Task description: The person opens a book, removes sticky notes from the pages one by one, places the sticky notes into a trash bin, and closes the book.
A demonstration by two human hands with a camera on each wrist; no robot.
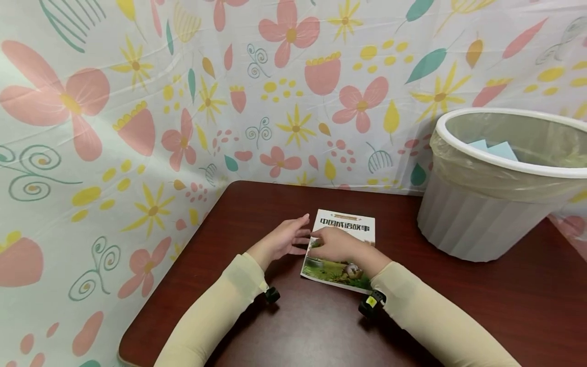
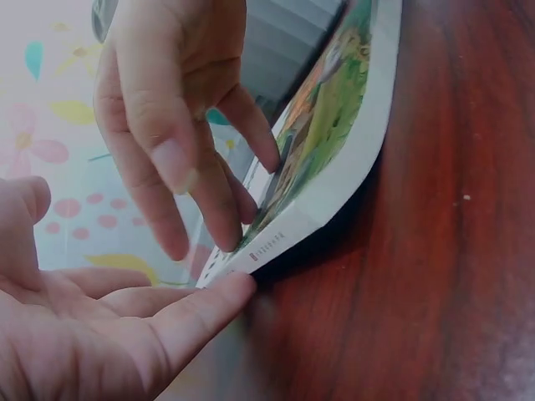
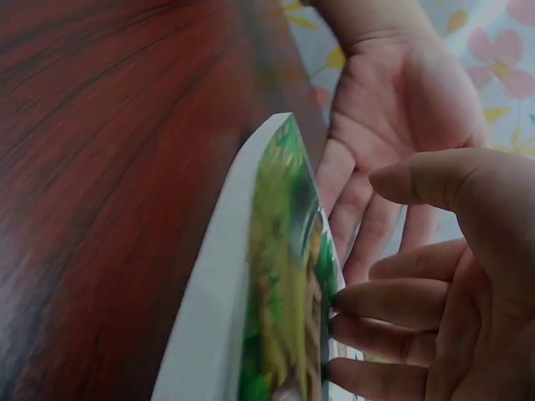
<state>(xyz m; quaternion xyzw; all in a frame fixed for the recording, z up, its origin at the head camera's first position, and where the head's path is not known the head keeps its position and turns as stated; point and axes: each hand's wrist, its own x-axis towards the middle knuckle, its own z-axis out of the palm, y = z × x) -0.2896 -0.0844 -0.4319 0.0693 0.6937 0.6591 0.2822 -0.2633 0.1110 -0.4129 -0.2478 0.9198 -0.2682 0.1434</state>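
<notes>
A paperback book (image 1: 337, 275) with Chinese characters and a green picture on its white cover lies face up on the dark red table. My left hand (image 1: 285, 239) is at the book's left side, palm turned up. In the left wrist view its straight fingertips touch the spine (image 2: 266, 248). Above the cover hangs my right hand (image 1: 340, 244), reaching across from the right. Its fingers (image 3: 389, 302) are loosely bent, with the tips touching the cover near the spine edge. Neither hand is curled round the book.
A grey ribbed waste bin (image 1: 468, 214) with a white rim and a clear liner stands on the right of the table (image 1: 257, 214). Light blue pieces (image 1: 503, 151) show inside it. A flower-printed cloth (image 1: 293, 122) hangs behind and to the left.
</notes>
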